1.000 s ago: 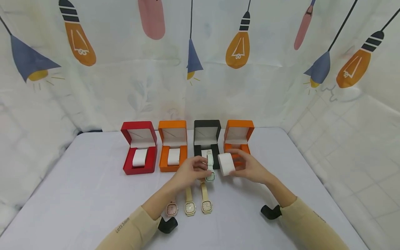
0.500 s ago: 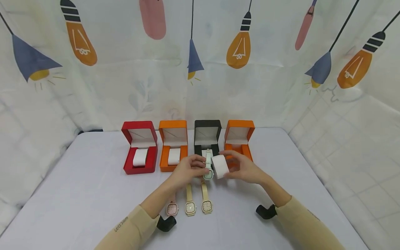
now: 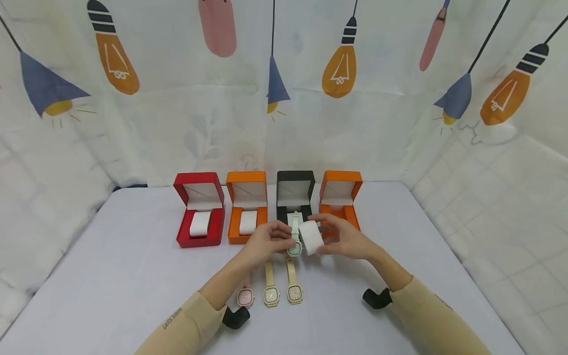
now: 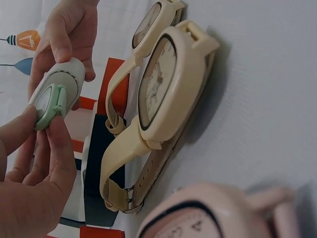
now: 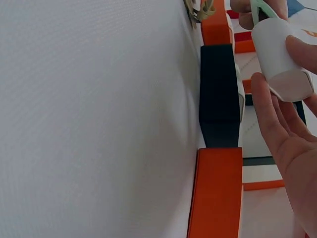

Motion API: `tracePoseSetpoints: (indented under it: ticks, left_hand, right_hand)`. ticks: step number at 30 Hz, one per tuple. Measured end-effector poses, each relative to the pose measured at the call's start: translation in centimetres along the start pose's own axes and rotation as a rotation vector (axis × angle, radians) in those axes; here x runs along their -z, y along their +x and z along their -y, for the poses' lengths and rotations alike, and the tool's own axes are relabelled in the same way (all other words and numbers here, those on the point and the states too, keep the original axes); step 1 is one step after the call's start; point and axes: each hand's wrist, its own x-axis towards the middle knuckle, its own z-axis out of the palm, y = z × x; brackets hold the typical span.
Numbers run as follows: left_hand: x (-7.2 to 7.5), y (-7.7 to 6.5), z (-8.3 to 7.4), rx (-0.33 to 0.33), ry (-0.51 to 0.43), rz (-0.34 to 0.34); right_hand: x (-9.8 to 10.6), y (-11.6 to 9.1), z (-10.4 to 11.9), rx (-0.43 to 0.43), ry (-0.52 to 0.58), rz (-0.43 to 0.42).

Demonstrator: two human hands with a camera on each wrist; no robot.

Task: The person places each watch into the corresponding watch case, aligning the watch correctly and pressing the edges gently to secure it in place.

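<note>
My left hand [image 3: 265, 240] pinches a mint-green wristwatch [image 3: 295, 248] between thumb and fingers, its strap upright above the table. Right beside it, my right hand [image 3: 343, 238] grips a white watch cushion [image 3: 311, 237] between thumb and fingers. In the left wrist view the cushion [image 4: 69, 74] sits up against the inside of the green watch [image 4: 47, 105], and its far end is in the right hand's fingers. The right wrist view shows the white cushion [image 5: 280, 52] tilted, with the green strap [image 5: 262, 9] at its upper end. Both are held above the table, in front of the open boxes.
Along the back stand open watch boxes: red [image 3: 198, 241], orange [image 3: 240, 239], black [image 3: 295, 175] and another orange one [image 3: 340, 176]. The first three hold white cushions. A pink watch [image 3: 245, 297] and two cream watches [image 3: 271, 296] lie in front on the white cloth.
My right hand has moved left with the white cushion, bringing it up against the green watch. The left hand has shifted slightly left with the watch.
</note>
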Motion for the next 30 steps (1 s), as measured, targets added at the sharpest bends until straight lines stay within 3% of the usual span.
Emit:
tracePoseSetpoints:
  ticks: [9,30]
  left_hand:
    - [0.33,-0.10,0.22,0.020,-0.016,0.009]
    - [0.79,-0.45,0.16,-0.002,-0.015,0.048]
  right_hand:
    - [-0.36,0.21,0.03,-0.011,-0.034,-0.002]
    - [-0.72,0.62,-0.20,-0.011,-0.077,-0.011]
